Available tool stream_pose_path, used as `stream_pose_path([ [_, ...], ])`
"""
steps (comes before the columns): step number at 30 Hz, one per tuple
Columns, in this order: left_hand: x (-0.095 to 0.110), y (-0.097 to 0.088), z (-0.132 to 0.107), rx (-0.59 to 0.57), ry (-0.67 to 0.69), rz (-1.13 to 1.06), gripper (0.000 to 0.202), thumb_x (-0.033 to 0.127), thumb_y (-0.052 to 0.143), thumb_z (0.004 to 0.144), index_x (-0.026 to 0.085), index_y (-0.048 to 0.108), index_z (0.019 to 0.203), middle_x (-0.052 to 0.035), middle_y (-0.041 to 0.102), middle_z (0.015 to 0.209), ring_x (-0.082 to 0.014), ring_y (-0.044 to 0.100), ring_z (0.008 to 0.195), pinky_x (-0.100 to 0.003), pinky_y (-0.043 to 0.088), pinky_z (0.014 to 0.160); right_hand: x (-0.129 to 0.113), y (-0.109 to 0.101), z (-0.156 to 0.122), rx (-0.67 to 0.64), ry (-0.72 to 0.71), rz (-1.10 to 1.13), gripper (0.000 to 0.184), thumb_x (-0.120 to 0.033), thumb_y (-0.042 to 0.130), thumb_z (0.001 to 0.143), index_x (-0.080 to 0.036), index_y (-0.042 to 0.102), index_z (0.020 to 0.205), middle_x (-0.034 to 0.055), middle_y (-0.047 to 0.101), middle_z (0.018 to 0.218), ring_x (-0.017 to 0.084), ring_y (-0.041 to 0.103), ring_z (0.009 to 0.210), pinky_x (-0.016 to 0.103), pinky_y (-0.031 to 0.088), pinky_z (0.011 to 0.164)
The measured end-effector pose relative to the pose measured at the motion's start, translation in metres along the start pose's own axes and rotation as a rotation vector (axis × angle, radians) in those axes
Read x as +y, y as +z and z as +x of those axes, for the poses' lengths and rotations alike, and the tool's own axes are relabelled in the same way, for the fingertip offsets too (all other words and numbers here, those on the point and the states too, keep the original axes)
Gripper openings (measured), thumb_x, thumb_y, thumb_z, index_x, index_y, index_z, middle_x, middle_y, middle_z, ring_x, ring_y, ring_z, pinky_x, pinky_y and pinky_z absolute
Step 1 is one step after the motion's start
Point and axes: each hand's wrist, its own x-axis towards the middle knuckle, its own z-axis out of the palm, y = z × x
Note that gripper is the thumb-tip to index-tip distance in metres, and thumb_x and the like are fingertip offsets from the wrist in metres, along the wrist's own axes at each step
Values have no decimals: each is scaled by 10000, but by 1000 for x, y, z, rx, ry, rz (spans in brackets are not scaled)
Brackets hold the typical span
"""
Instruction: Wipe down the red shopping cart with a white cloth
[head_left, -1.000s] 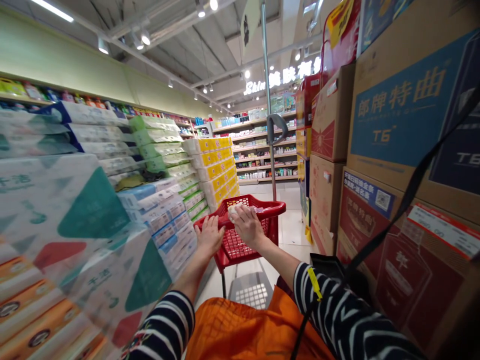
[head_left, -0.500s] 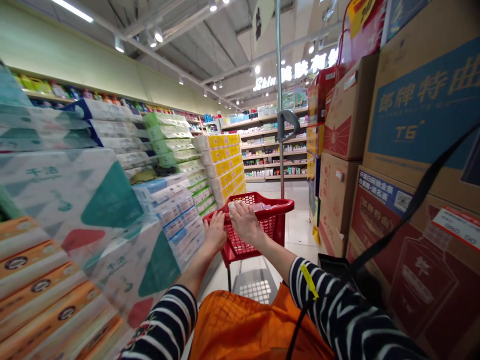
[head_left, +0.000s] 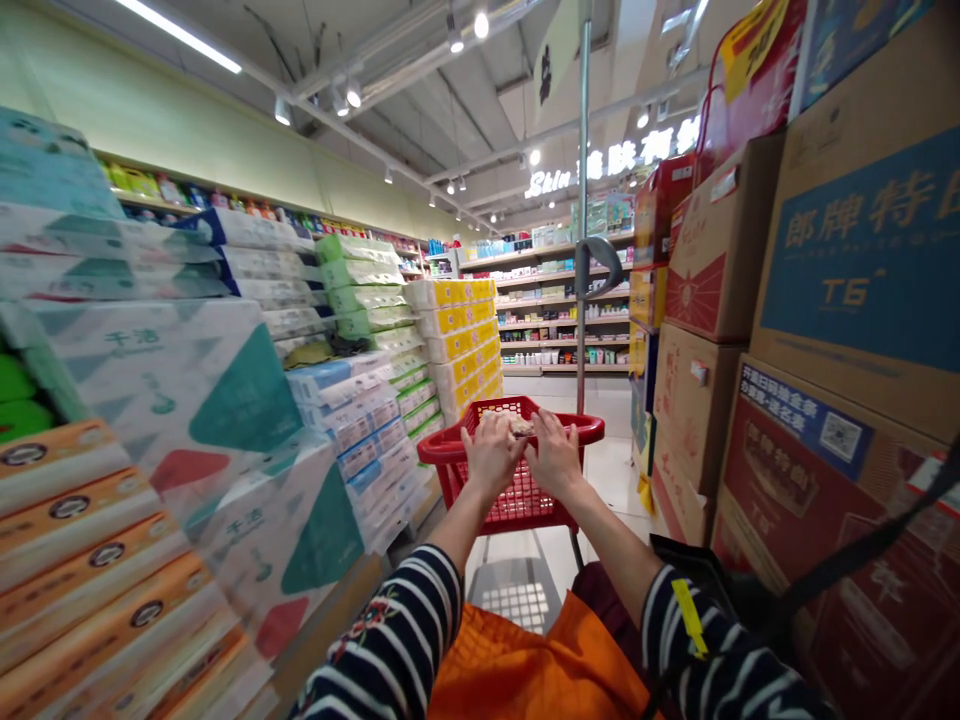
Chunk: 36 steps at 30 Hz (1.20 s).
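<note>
My left hand (head_left: 491,457) and my right hand (head_left: 555,457) rest side by side on the near rim of a red plastic shopping cart (head_left: 577,430). A small pale wrapped packet (head_left: 519,426) lies in the cart just past the rim, between my fingertips. Its exact shape is partly hidden by my fingers. Striped sleeves cover both forearms, and a yellow tag hangs on the right sleeve.
Tall stacks of tissue packs (head_left: 172,390) line the left of the aisle. Cardboard liquor cartons (head_left: 855,260) stand piled on the right. Ahead are a metal pole (head_left: 581,330) and store shelves (head_left: 562,300). An orange cloth (head_left: 532,670) and a black strap (head_left: 847,560) sit close below me.
The whole scene has shifted right in view, with the cart and pole moving along with it. My hands have drawn closer together, and the packet now lies between them.
</note>
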Motion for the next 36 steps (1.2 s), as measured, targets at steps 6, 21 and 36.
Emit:
stream_pose_path([
  [6, -32, -1, -10, 56, 105, 152, 392, 335, 404, 861, 260, 469, 1241, -73, 421, 1369, -241, 343, 1270, -569, 60, 1072, 12, 12, -15, 58, -7, -29, 513, -119, 399, 765, -125, 455, 1275, 134, 463, 1321, 254, 356, 1255, 525, 113, 1052],
  [21, -21, 10, -14, 238, 86, 84, 399, 386, 410, 862, 215, 511, 1209, -82, 522, 1268, -242, 380, 1232, -482, 212, 1060, 4, 12, -26, 66, 40, -91, 555, -128, 407, 756, -78, 407, 1309, 145, 409, 1361, 265, 270, 1303, 533, 75, 1054],
  [36, -120, -20, -14, 307, -125, 124, 274, 316, 390, 860, 187, 604, 972, -106, 581, 1167, -235, 510, 1103, -499, 255, 1027, 12, 6, -30, 60, -28, -68, 537, -98, 397, 766, -123, 432, 1301, 111, 436, 1349, 228, 316, 1280, 481, 25, 1075],
])
